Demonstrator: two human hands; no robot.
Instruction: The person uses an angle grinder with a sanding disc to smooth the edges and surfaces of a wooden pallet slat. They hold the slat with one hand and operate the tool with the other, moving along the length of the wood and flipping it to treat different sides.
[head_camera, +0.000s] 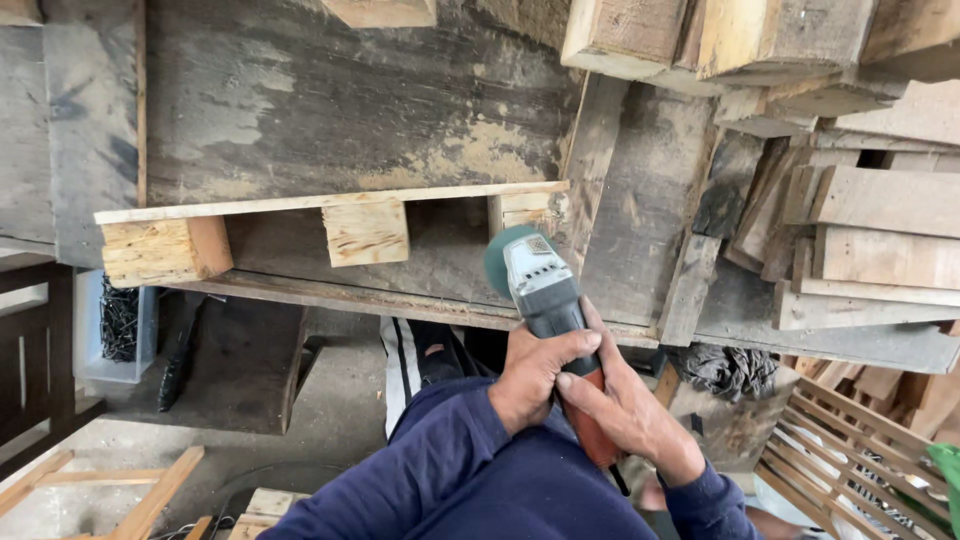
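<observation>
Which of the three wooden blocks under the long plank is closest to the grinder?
The right-hand block, right beside the green disc end of the grinder that both hands hold. The middle block and the big left-end block sit farther off along the plank.

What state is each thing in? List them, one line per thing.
Angle grinder: gripped in both hands, disc end pointed away at the wood.
Left hand: closed around the grinder body.
Right hand: wrapped on the orange rear handle.
Pallet piece: lying on the workbench, blocks facing the person.
Workbench: worn and stained.
Plank stack: piled loosely at right.
Clear bin: holds dark screws.
</observation>
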